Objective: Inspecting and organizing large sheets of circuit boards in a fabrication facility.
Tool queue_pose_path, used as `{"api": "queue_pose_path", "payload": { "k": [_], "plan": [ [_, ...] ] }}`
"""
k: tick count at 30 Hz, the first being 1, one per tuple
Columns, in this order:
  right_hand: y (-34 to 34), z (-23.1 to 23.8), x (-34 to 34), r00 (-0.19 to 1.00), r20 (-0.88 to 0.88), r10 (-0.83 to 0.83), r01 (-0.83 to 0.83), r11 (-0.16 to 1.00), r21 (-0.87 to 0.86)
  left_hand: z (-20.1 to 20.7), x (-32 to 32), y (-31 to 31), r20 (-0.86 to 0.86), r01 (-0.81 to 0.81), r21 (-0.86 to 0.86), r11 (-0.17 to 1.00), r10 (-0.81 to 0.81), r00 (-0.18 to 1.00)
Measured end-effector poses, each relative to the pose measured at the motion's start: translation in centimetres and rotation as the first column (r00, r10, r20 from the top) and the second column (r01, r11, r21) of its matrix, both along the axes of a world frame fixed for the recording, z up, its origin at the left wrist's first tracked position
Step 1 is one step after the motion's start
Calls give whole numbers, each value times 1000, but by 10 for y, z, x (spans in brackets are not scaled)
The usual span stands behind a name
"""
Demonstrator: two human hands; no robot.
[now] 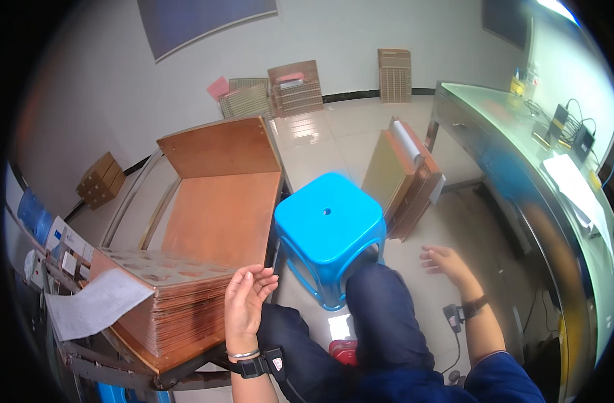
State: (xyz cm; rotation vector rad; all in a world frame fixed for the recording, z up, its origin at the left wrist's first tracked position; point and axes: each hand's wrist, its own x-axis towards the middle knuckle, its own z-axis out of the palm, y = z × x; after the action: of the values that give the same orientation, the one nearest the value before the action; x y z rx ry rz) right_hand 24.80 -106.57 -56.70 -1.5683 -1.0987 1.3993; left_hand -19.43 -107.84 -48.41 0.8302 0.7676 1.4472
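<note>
My left hand (248,290) is raised with its fingers loosely bent and nothing in it. It is beside a thick stack of copper-coloured boards (189,316), whose grey top is patterned with rounded shapes. Out to the right, my right hand (443,260) hangs over the floor, fingers apart and holding nothing. Between and beyond the hands stands a blue plastic stool (330,218) with a small hole in its seat; nothing lies on it. The stack rests on a wooden-decked cart (223,215) with an upright wooden back panel. A white sheet of paper (98,305) drapes over the stack's left side.
Behind the stool, a bundle of boards (401,181) leans at a tilt. Along the right runs a glass-topped desk (502,127) carrying papers and cabled devices. More board stacks (295,87) lean against the far wall, and a cardboard box (100,180) sits at left.
</note>
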Motion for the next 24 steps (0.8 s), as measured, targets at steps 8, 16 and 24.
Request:
{"api": "queue_pose_path", "payload": {
  "k": [8,16,24],
  "plan": [
    [-51,154,22,920,381,-91,-99,887,451,6,38,43,-80,62,-80,995,-68,994],
    [87,122,9,919,393,-17,-177,875,450,-42,97,127,-164,222,-265,938,-270,949],
    [244,25,14,604,778,-174,-265,877,401,-90,114,266,-433,403,-308,862,-504,748]
  ]
}}
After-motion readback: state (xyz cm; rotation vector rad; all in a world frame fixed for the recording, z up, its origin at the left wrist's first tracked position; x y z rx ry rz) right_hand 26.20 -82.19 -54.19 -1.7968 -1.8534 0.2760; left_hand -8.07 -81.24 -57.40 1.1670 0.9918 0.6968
